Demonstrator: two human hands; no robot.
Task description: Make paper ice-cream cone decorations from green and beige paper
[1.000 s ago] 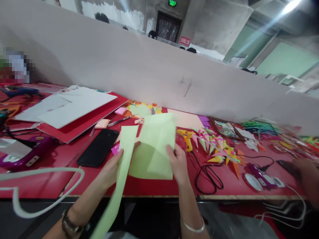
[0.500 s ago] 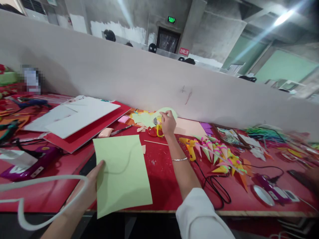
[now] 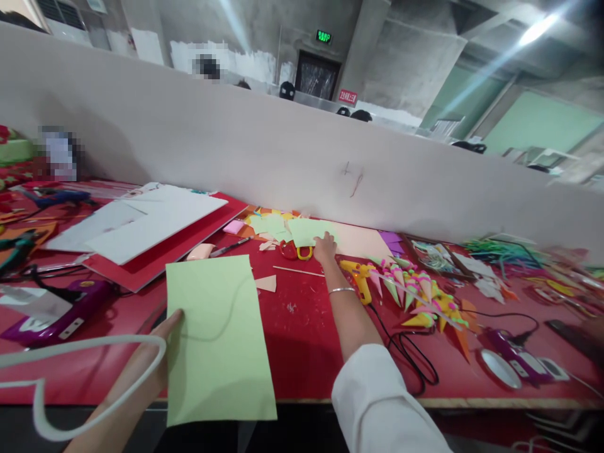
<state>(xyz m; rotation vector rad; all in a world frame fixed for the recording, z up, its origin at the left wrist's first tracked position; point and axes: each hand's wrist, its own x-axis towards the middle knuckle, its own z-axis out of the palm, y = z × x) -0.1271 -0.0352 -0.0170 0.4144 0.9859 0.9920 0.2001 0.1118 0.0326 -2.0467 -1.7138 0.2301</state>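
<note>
My left hand (image 3: 170, 336) grips the left edge of a light green sheet of paper (image 3: 219, 343), thumb on the front face; the other fingers are hidden behind it. The sheet is held up over the table's front edge. Farther back, my right hand (image 3: 325, 246) rests at the near right edge of a smaller green paper piece (image 3: 306, 231), fingers apart. Just left of that hand lie scissors with red and yellow handles (image 3: 304, 253), their blades hidden under paper. A thin stick (image 3: 298, 271) and a peach paper scrap (image 3: 268, 284) lie nearer.
A yellow glue gun (image 3: 361, 280) with a black cord and several paper cones (image 3: 410, 289) lie to the right. At left are white boards (image 3: 160, 220) on a red board and a purple power strip (image 3: 78, 308). A pale partition (image 3: 264, 151) stands behind the red table.
My left hand has shifted the green sheet slightly left and down. The smaller green piece, curved up before, now lies flatter under my right fingers, and my right hand is lower and slightly right.
</note>
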